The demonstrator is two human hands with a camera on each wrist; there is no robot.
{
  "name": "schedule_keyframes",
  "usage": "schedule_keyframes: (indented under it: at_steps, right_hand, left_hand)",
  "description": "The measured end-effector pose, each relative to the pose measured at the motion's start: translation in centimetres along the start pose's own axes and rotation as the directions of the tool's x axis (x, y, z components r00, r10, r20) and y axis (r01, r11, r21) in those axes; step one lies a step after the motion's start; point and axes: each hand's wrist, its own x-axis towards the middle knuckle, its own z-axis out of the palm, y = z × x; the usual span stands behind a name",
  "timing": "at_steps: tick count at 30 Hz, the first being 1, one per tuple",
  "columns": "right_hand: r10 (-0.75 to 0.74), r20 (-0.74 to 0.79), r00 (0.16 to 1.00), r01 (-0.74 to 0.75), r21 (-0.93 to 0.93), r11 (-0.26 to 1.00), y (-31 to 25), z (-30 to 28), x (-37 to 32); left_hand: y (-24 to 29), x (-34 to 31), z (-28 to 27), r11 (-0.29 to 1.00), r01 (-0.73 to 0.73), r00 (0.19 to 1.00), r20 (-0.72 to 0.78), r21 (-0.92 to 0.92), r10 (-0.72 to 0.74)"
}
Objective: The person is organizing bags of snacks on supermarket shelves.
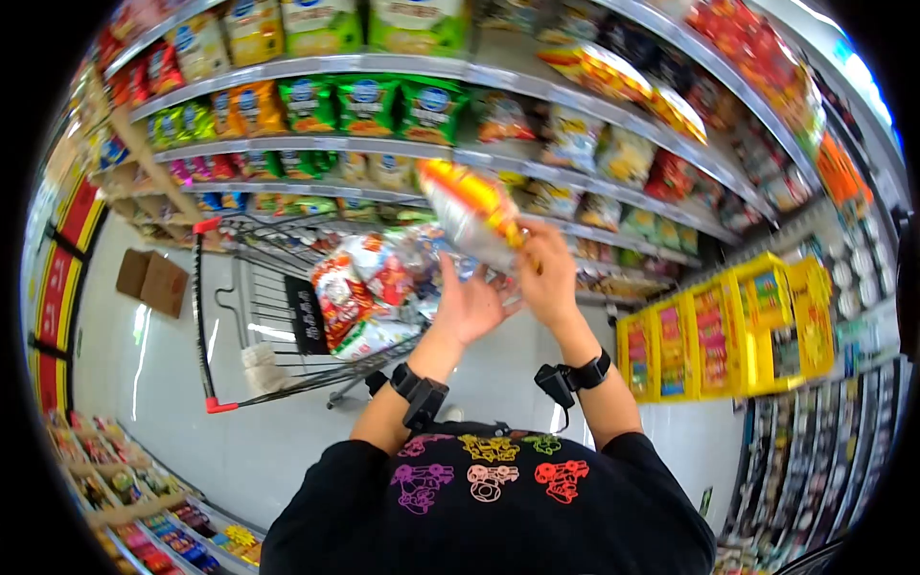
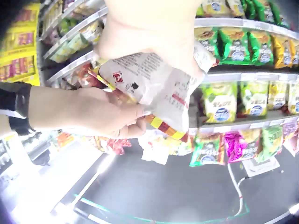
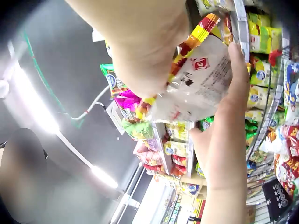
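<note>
A snack bag [image 1: 470, 206], orange and yellow on one side, is held up by my right hand [image 1: 548, 273], which pinches it near one edge. In the left wrist view the right hand [image 2: 96, 112] grips the patterned edge of the bag [image 2: 170, 95], whose white printed back shows. My left hand [image 1: 476, 305] is open beside the bag, palm up and fingers spread. Its thumb and fingers are apart around the bag's side in the right wrist view, where the left hand [image 3: 226, 116] overlaps the bag [image 3: 203, 77]; whether it touches is unclear.
A shopping cart [image 1: 213, 406] with several bagged snacks [image 1: 340, 292] stands at the left. Shelves [image 1: 383, 149] of packaged snacks run across the front. A yellow display rack [image 1: 680, 355] is at the right, and a cardboard box [image 1: 153, 281] lies on the floor beyond the cart.
</note>
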Motion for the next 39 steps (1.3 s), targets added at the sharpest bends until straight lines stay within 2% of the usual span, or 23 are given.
schedule_keyframes:
  at_steps: [2, 3, 5, 8, 9, 13, 16, 17, 20, 21, 24, 27, 31, 35, 39]
  right_hand:
    - [0.220, -0.246, 0.944, -0.184, 0.164, 0.969, 0.3, -4.2, -1.2]
    - [0.326, -0.297, 0.898, -0.203, 0.377, 0.904, 0.4, -5.9, -1.8]
    - [0.511, -0.355, 0.783, -0.126, 0.714, 0.689, -0.3, -8.9, -2.8]
    - [0.641, -0.344, 0.686, -0.015, 0.874, 0.485, 0.5, -12.3, -5.6]
    - [0.664, -0.351, 0.660, -0.008, 0.881, 0.474, 0.4, -13.3, -6.3]
    - [0.639, -0.420, 0.645, 0.035, 0.851, 0.523, -1.3, -15.6, -8.4]
    - [0.565, -0.482, 0.670, 0.027, 0.776, 0.630, -0.7, -16.6, -10.2]
    - [0.587, -0.477, 0.654, -0.037, 0.755, 0.655, -0.3, -17.0, -10.6]
    - [0.443, -0.540, 0.715, -0.095, 0.554, 0.827, 0.1, -18.4, -11.0]
    - [0.461, -0.538, 0.705, -0.069, 0.596, 0.800, -0.3, -18.9, -10.7]
    - [0.371, -0.563, 0.738, -0.092, 0.461, 0.883, 1.6, -20.5, -11.5]
    - [0.313, -0.601, 0.735, -0.148, 0.309, 0.940, 3.6, -22.7, -11.6]
    - [0.320, -0.640, 0.699, -0.174, 0.282, 0.944, 7.4, -25.9, -11.4]
    - [0.332, -0.620, 0.711, -0.244, 0.225, 0.943, 11.8, -29.6, -10.5]
    - [0.366, -0.617, 0.697, -0.299, 0.214, 0.930, 15.7, -33.4, -9.9]
  left_hand:
    - [-3.8, 1.6, 1.2, 0.987, 0.019, 1.000, 0.006, 0.161, -0.021]
    - [-5.6, 2.2, 1.6, 0.984, 0.065, 0.997, 0.024, 0.168, -0.071]
    - [-8.5, 3.1, 2.2, 0.970, 0.150, 0.985, 0.059, 0.191, -0.164]
    - [-11.8, 4.4, 3.7, 0.949, 0.089, 0.964, 0.212, 0.304, -0.158]
    - [-12.7, 4.7, 4.3, 0.963, 0.066, 0.971, 0.206, 0.262, -0.123]
    - [-14.4, 6.5, 5.4, 0.975, 0.037, 0.979, 0.188, 0.221, -0.080]
    - [-15.0, 7.4, 6.7, 0.950, -0.012, 0.990, 0.135, 0.312, -0.032]
    - [-15.0, 7.5, 7.5, 0.951, 0.006, 0.990, 0.133, 0.309, -0.050]
    - [-15.1, 9.3, 8.2, 0.913, -0.009, 0.980, 0.185, 0.408, -0.073]
    - [-15.3, 9.9, 8.6, 0.905, 0.000, 0.981, 0.173, 0.425, -0.082]
    - [-16.5, 12.3, 9.1, 0.878, 0.053, 0.981, 0.138, 0.475, -0.134]
    - [-18.4, 16.3, 8.2, 0.879, 0.155, 0.961, 0.139, 0.452, -0.241]
    - [-22.1, 22.2, 8.1, 0.878, 0.286, 0.914, 0.168, 0.383, -0.370]
    - [-24.9, 28.2, 8.1, 0.866, 0.279, 0.921, 0.138, 0.415, -0.363]
    - [-27.9, 33.9, 8.3, 0.862, 0.376, 0.884, 0.147, 0.340, -0.444]
